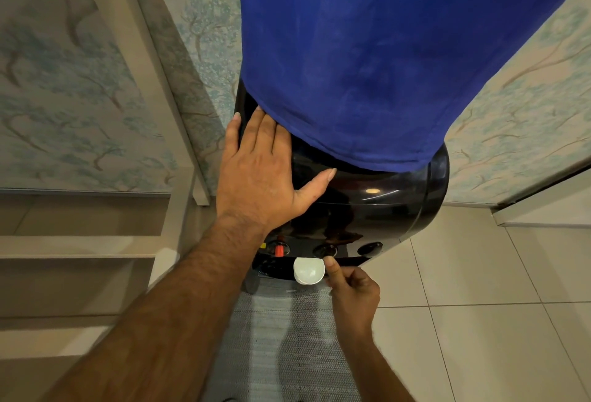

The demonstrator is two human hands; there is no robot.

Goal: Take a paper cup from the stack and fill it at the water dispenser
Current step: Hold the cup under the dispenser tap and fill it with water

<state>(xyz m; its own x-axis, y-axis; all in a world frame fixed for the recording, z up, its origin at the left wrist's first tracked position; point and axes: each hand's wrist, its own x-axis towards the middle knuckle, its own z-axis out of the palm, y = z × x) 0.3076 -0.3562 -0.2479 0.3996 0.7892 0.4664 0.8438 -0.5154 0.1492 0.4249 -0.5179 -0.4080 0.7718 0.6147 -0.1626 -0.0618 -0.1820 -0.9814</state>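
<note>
White paper cup (pixel 309 270) sits under the middle tap at the front edge of the water dispenser (pixel 367 206), mouth up, so the filling step is judged to be in hand; whether water is running cannot be told. Right hand (pixel 351 289) is loosely curled just beside the cup, thumb against its rim or the tap lever above; a firm clamp on the cup is not evident, and the fingers are partly hidden. Left hand (pixel 259 174) lies flat and spread wide on the glossy black top shoulder of the dispenser, fingertips touching the hem of the blue cloth cover (pixel 383 50) over the bottle; it holds nothing, only braces. Red-tipped tap (pixel 279 250) stands to the left of the cup, another to the right. Next move likely calls for steady pressure on the lever and release before the cup brims. Grey mat (pixel 284 337) lies on the tiled floor below.
</note>
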